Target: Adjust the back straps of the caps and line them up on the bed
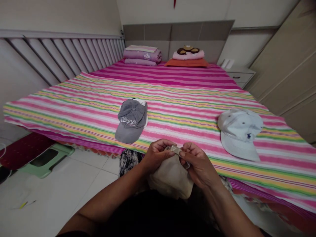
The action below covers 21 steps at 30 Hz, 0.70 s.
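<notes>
A beige cap (170, 177) rests at my lap, its strap with a small metal buckle (174, 148) raised between my two hands. My left hand (159, 153) pinches the strap at the buckle's left side. On the other side, my right hand (197, 161) has thumb and fingers closed on the strap's end. Ahead on the bed lies a grey cap (130, 120) with white lettering, and a white cap shows beneath it. Farther right sits a pale cap (240, 131) with a small dark blue emblem, its brim towards me.
A striped sheet (177, 108) covers the bed. Folded purple bedding (143, 56) and an orange pillow (186, 62) lie by the headboard (158, 33). A railing (61, 56) runs along the left. A green plastic stool (46, 161) is on the floor, and a nightstand (239, 75) stands right.
</notes>
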### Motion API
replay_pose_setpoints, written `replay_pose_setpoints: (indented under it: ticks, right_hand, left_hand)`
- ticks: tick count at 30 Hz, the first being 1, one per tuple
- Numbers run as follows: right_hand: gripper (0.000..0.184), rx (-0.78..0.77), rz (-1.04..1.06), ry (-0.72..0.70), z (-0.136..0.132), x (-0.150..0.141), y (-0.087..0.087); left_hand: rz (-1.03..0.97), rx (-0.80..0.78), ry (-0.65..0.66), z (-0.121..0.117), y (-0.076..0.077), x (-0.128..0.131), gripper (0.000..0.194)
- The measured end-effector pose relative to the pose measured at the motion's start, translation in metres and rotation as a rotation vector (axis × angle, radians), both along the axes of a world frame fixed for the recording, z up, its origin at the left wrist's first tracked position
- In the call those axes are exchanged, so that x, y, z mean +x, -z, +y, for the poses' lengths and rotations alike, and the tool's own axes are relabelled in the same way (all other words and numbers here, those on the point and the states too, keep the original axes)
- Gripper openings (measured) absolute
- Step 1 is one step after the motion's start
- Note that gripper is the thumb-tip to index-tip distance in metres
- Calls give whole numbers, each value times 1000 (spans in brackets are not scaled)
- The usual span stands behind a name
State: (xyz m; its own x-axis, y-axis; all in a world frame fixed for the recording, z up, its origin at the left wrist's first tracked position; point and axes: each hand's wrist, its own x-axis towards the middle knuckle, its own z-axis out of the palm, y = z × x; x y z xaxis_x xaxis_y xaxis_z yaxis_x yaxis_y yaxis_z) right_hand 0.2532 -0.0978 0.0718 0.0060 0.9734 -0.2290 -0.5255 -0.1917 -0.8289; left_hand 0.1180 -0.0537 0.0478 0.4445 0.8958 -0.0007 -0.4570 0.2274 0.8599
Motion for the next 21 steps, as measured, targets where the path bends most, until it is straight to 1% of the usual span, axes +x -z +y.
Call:
replay_pose_setpoints:
  ticks: [6, 12, 16, 21]
  right_hand:
    - [28, 17, -35, -56, 1, 3, 0]
    - [30, 38, -18, 4, 3, -2, 2]
    - [27, 49, -27, 43, 2, -5, 3]
    - [22, 53, -10, -46, 1, -2, -2]
  left_hand:
    - [26, -9, 10, -1, -2, 1, 25]
    - [-29, 45, -39, -1, 1, 5, 22]
    - [-25, -19, -28, -1, 1, 6, 22]
    - [-41, -100, -9, -2, 0, 5, 24]
